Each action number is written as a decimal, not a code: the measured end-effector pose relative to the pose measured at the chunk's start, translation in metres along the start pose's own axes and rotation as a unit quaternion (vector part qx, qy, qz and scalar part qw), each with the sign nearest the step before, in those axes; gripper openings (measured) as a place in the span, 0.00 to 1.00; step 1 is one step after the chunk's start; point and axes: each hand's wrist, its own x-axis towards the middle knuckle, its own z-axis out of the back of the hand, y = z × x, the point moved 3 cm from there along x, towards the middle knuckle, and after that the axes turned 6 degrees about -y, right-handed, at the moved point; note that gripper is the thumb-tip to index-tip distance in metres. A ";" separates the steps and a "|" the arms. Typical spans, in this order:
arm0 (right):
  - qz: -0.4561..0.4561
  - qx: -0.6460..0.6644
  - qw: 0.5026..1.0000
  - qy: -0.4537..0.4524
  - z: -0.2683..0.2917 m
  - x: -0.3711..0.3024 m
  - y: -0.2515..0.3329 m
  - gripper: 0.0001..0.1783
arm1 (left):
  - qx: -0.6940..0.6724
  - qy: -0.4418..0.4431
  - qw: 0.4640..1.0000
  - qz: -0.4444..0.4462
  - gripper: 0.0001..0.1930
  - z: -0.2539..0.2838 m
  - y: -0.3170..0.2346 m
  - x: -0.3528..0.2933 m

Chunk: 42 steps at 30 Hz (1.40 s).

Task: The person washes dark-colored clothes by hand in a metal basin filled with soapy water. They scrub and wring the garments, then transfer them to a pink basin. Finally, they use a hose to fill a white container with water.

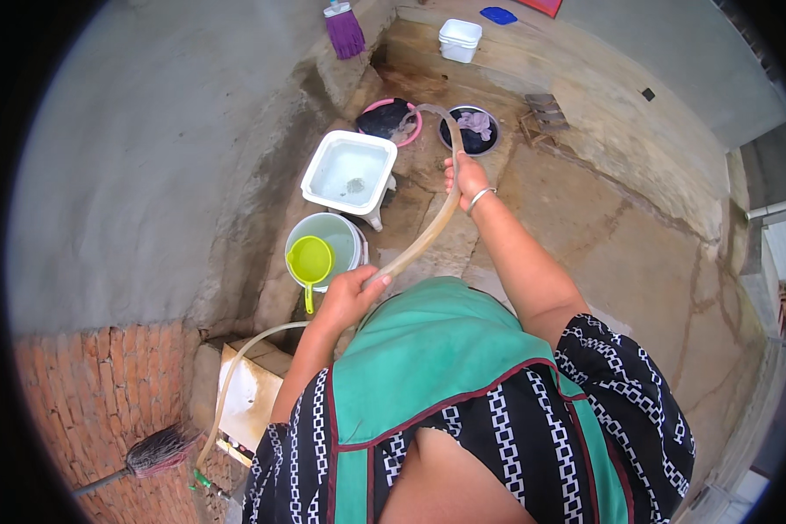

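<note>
A pale, see-through hose (428,234) runs through both of my hands. My right hand (469,179), with a silver bangle at the wrist, is closed around it near its outlet end. Lower down, my left hand (349,297) grips the same hose close to my green apron. The hose's far end curves over a pink basin (418,133) holding dark cloth (380,120), and water seems to run out there. Beside it, a round basin (496,138) contains dark cloth and a lilac cloth (474,123). A white square tub (309,185) of water stands nearer, left of the hose.
A water bucket (361,249) with a lime-green dipper (310,260) stands by my left hand. Against the walls are a purple mop (345,33), white containers (459,39), a small wooden stool (546,113) and a broom (153,450). The hose trails back toward a green-handled tap (203,479).
</note>
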 end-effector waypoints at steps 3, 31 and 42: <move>0.001 0.020 0.999 -0.029 0.024 -0.002 0.005 0.19 | 0.004 0.016 1.000 -0.025 0.13 -0.007 -0.013 0.011; 0.007 0.048 0.997 -0.054 0.054 -0.004 0.011 0.19 | 0.007 0.057 0.998 -0.029 0.13 -0.023 -0.023 0.023; 0.020 0.048 0.997 -0.056 0.053 -0.001 0.012 0.19 | 0.011 0.060 0.998 -0.025 0.14 -0.020 -0.024 0.023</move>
